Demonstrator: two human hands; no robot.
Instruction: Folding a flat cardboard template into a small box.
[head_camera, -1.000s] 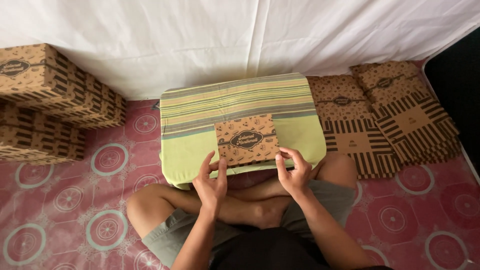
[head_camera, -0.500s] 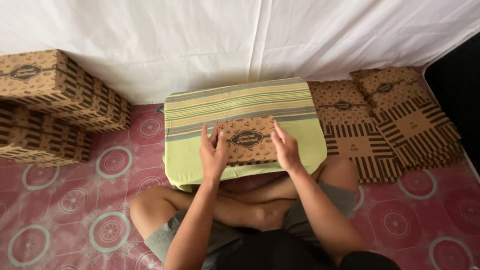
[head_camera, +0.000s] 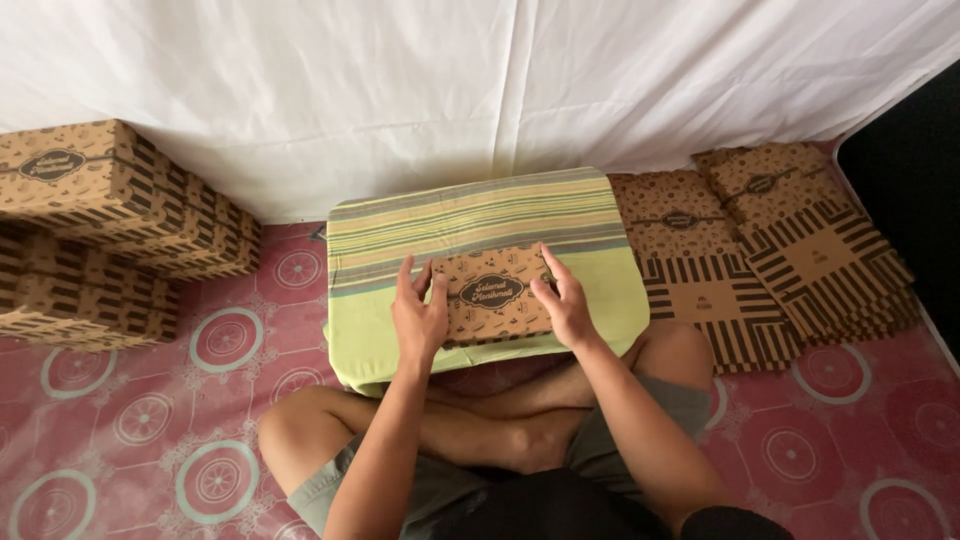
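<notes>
A small brown printed cardboard box (head_camera: 490, 293) lies on a green striped cushion (head_camera: 480, 220) that rests over my crossed legs. My left hand (head_camera: 418, 315) presses on the box's left edge, fingers spread upward. On the right edge sits my right hand (head_camera: 563, 300), fingers flat along the side of the box. Both hands hold the box between them against the cushion.
Assembled brown boxes (head_camera: 90, 200) are stacked at the left against a white cloth backdrop (head_camera: 480, 80). Flat unfolded box blanks (head_camera: 760, 250) lie in piles at the right. The floor is a pink patterned mat (head_camera: 220, 340).
The view shifted down a little. Both hands slid from the box's near edge up onto its left and right sides, and the box now looks flatter.
</notes>
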